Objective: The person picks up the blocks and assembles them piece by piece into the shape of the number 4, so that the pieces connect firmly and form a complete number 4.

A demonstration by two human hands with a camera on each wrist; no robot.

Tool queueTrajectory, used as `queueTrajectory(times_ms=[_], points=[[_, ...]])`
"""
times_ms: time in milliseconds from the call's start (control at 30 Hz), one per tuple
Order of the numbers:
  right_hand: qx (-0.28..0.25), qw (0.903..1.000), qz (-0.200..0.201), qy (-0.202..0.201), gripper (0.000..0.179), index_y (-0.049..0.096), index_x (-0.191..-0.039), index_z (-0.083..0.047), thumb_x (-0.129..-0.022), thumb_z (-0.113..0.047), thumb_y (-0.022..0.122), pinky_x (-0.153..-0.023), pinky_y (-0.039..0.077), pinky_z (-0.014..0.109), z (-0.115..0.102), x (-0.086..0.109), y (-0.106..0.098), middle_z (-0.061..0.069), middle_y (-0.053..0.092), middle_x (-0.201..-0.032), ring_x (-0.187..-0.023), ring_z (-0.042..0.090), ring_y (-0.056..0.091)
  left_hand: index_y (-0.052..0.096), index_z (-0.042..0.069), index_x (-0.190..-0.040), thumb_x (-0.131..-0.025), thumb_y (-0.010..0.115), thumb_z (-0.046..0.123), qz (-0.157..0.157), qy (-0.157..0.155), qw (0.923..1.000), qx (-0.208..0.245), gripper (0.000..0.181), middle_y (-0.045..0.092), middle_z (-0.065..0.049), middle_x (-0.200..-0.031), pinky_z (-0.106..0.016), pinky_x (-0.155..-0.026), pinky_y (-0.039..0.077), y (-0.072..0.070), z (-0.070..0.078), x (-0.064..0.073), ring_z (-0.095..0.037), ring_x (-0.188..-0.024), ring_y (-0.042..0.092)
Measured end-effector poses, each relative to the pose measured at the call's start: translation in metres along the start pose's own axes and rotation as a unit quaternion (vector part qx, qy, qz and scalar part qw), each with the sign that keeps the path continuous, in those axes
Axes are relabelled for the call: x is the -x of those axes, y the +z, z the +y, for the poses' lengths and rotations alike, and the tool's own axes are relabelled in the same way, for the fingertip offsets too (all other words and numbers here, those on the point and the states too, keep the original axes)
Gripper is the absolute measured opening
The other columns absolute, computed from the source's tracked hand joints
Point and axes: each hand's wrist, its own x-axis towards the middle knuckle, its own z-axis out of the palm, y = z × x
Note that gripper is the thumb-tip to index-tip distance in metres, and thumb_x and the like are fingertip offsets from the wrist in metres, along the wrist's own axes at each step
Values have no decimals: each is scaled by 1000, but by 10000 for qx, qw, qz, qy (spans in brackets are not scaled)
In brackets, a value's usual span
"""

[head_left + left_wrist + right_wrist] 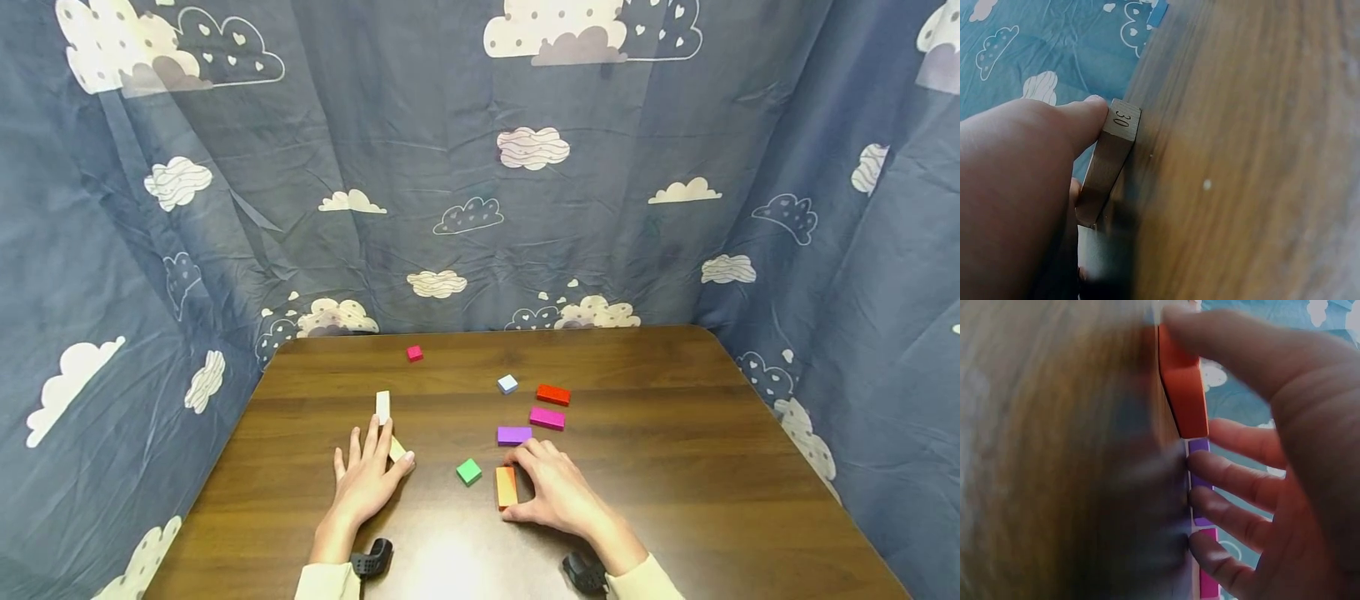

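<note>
My left hand [365, 482] lies spread low over the table, its fingers fairly straight. Its thumb touches one end of a cream wooden block [397, 450], partly hidden by the hand; in the left wrist view this block [1107, 172] has "30" printed on its end. A white block [383, 405] lies just beyond, right at the fingertips. With thumb and index finger, my right hand [553, 492] pinches an orange block [506, 488] by its two ends. Past the orange block [1185, 403], the other fingers reach toward a purple block [513, 436].
Between the hands lies a green block [468, 472]. Farther back are a magenta block [547, 418], a red block [553, 395], a light blue block [507, 384] and a small crimson block [415, 353]. A cloud-patterned curtain [420, 167] surrounds the brown wooden table [675, 433].
</note>
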Motion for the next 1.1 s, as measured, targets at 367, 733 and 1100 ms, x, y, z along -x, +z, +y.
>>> queueTrajectory(times_ms=[367, 733, 1100], points=[[-456, 9983, -372, -20, 71, 60, -136, -18, -77, -50, 84, -95, 49, 45, 1, -6, -19, -1, 61, -124, -114, 17, 55, 23, 13, -161, -100, 47, 61, 35, 28, 10000, -26, 82, 10, -13, -168, -72, -110, -8, -3, 0, -3, -47, -150, 0], [-63, 9991, 88, -402, 38, 69, -123, -16, -88, -26, 78, -100, 47, 47, 17, -20, -41, 0, 64, -122, -119, 26, 59, 18, 14, -162, -101, 43, 62, -197, -53, 9998, 35, 82, 5, -13, -168, -72, -109, -12, -3, 7, 2, -46, -150, -3], [34, 9984, 43, -561, 38, 69, -124, -16, -86, -14, 76, -88, 51, 41, 32, -40, -36, -5, 63, -116, -106, 14, 59, 23, 12, -161, -101, 48, 57, 20, -49, 9999, 89, 79, 10, -15, -167, -72, -110, -10, -2, 8, 3, -48, -150, 0]])
